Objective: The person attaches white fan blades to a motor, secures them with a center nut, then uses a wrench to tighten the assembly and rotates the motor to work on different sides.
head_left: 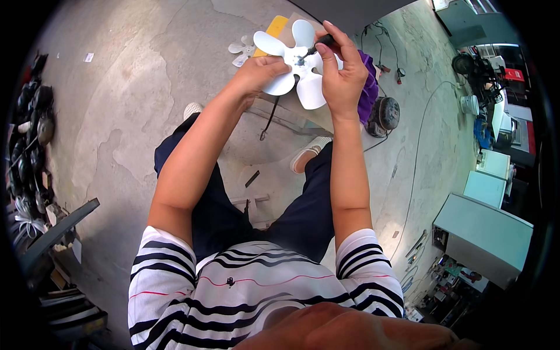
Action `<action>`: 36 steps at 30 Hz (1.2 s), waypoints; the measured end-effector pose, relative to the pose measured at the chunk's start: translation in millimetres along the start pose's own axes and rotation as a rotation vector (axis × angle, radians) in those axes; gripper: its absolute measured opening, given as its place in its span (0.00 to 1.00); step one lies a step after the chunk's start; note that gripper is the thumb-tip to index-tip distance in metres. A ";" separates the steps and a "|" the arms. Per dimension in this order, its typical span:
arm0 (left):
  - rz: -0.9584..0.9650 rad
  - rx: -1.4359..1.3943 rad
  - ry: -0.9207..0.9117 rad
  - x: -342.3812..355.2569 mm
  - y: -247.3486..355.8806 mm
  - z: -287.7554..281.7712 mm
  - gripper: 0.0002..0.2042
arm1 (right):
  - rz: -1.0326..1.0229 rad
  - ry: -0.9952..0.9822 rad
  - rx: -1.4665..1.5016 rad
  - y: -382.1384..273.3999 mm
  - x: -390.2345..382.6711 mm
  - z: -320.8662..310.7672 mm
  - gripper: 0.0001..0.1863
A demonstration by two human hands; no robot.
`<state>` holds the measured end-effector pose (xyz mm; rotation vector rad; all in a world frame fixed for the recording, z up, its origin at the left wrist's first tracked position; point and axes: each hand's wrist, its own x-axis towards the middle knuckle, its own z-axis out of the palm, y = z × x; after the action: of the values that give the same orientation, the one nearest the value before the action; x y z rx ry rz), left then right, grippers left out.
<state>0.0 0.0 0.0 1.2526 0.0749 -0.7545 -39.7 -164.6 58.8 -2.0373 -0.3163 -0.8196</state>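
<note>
A white fan blade [311, 92] with several rounded petals is in front of me, over a low work surface. My left hand [259, 74] pinches one petal between thumb and fingers, on the fan's left side. In my right hand [344, 73], thumb and fingers close on the black handle of a screwdriver [324, 42]. The screwdriver's tip meets the metal hub [299, 60] at the middle of the fan; whether it sits in a screw is too small to tell. Just right of my right hand lies a purple cloth [367, 87].
A smaller white fan blade [240, 51] lies on the left, near a yellow piece [275, 28]. A dark round motor [385, 113] stands on the concrete floor at right, with cables around it. Pale green appliance cabinets [481, 233] line the far right; dark parts [41, 122] are piled at left.
</note>
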 end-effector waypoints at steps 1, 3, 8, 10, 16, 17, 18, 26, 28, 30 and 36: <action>0.002 0.001 0.000 -0.2 -0.1 -0.1 0.15 | 0.027 0.020 0.052 -3.8 0.8 2.2 0.18; 0.006 -0.002 0.002 -0.1 0.5 1.5 0.15 | 0.066 0.050 0.085 -5.8 2.7 3.3 0.16; 0.017 -0.006 0.001 -0.9 0.3 2.3 0.14 | 0.044 0.100 -0.167 -9.5 0.9 -0.2 0.13; 0.005 0.016 0.003 -1.9 1.9 3.5 0.14 | 0.063 0.076 -0.127 -5.0 2.4 -4.2 0.13; 0.005 0.025 -0.015 -0.1 0.2 0.7 0.14 | 0.062 -0.071 0.006 -8.0 4.3 -13.5 0.19; -0.001 0.030 -0.022 -0.2 0.8 0.4 0.14 | 0.072 -0.089 0.058 -8.9 4.2 -13.8 0.20; -0.004 0.031 -0.017 -1.1 2.2 0.7 0.14 | -0.010 -0.100 0.007 -8.1 3.9 -13.9 0.21; 0.026 0.079 0.015 1.4 4.5 -1.5 0.10 | 0.035 0.014 0.131 0.0 4.4 -17.2 0.16; 0.009 0.103 0.016 -1.9 8.4 -1.4 0.10 | 0.072 0.029 0.141 -0.6 4.8 -20.7 0.15; -0.005 0.121 0.018 -3.1 11.0 -1.4 0.12 | 0.111 0.057 0.159 -1.9 3.7 -21.1 0.15; 0.005 0.103 -0.013 1.8 6.1 -6.6 0.15 | 0.125 0.113 0.143 2.0 -0.9 -11.5 0.15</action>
<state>7.0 5.6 2.0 1.3457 0.0226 -0.7698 -44.4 -175.0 61.3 -1.8497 -0.1770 -0.8081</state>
